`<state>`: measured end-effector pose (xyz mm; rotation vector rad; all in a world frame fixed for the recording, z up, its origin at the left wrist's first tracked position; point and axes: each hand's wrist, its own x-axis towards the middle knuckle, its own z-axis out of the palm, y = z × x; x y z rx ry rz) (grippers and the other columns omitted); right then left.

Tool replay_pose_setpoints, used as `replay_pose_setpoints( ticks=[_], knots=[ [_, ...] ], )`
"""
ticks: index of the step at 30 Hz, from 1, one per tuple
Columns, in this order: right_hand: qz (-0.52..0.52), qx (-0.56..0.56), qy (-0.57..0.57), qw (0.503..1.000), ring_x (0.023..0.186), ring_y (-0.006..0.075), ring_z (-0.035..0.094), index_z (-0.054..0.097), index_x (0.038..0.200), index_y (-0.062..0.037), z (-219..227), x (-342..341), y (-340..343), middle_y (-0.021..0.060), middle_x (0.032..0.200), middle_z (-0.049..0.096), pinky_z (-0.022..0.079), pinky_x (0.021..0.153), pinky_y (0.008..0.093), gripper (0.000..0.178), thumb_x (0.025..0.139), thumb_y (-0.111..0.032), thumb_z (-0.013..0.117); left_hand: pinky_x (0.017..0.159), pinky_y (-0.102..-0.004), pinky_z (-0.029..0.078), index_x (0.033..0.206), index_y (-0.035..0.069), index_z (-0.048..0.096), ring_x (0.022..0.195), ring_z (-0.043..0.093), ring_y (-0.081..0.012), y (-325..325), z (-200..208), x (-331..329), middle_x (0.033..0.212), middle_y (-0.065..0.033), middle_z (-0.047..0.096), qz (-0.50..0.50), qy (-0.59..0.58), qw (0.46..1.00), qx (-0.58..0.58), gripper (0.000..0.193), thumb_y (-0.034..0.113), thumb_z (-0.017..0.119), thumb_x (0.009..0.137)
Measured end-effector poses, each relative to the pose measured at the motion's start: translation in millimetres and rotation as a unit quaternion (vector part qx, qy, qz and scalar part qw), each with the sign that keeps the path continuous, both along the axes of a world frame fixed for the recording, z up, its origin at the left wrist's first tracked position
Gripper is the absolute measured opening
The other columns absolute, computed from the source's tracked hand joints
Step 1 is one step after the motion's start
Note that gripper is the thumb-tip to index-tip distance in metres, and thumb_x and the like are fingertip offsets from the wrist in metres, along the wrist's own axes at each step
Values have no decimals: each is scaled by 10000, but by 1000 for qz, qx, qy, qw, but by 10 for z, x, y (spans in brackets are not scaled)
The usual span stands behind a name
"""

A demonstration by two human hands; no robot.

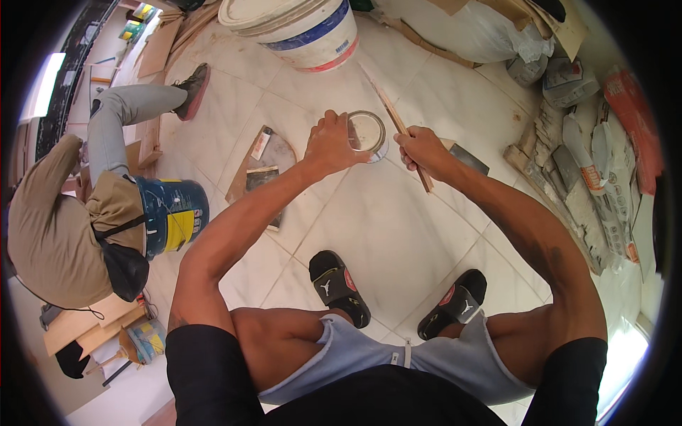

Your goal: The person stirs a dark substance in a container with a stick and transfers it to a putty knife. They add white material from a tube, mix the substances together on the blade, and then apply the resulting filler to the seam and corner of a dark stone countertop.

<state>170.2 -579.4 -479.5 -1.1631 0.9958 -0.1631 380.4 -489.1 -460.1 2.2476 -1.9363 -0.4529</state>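
Observation:
My left hand [329, 146] is wrapped round the side of a small round metal can [366, 133], which has a pale inside or top and a shiny rim. In my right hand [428, 154], the fingers close on a thin wooden stick [386, 105]. It slants from beyond the can back toward me, and its near end sticks out below my fist. Under my right wrist lies a dark flat rectangular plate [469, 160], partly covered by the arm. Left of my left forearm, a stained board [278, 150] carries flat scraper-like pieces.
A white bucket [305, 32] with a blue band stands ahead. At left, a person [64, 227] sits on a dark blue bucket [170, 213], one leg stretched out. Broken wood pieces [554, 177] and bags [632, 128] are heaped along the right.

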Motion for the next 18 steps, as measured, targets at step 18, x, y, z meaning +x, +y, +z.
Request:
replay_pose_setpoints(
  ticks=[18],
  knots=[
    [-83, 114, -53, 989, 517, 81, 401, 546, 1061, 35, -174, -49, 90, 138, 905, 627, 361, 449, 258, 250, 985, -197, 600, 855, -450, 548, 1064, -93, 615, 952, 655, -382, -91, 122, -178, 1058, -207, 562, -63, -30, 998, 7, 745, 509, 811, 672]
  ],
)
